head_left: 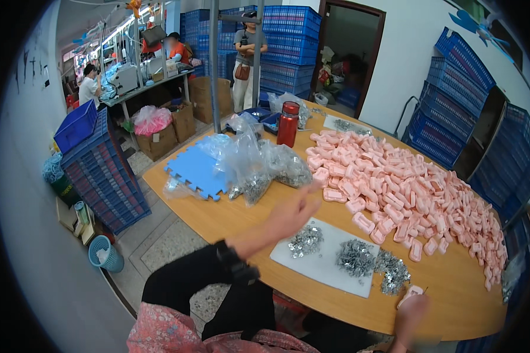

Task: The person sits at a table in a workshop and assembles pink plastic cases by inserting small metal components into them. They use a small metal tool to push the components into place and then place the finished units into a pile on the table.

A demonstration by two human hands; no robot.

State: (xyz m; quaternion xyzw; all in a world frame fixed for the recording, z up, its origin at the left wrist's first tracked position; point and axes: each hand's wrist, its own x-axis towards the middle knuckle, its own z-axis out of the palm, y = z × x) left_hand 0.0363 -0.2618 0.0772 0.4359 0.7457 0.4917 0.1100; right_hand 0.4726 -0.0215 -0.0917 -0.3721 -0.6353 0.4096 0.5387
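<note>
My left hand stretches over the table, fingers extended and slightly blurred, at the near left edge of a big heap of pink plastic casings. No object shows in it. At the table's near right edge, my right hand is closed around one pink casing, whose upper end sticks out; the fingers are smeared by motion. Between the hands lies a white board bearing small metal pieces. More silvery metal parts spill over the board's right end onto the wood.
A red bottle stands at the far side, beside clear bags of metal parts and a blue foam mat. Blue crates are stacked around the wooden table. A person stands beyond; others sit at machines.
</note>
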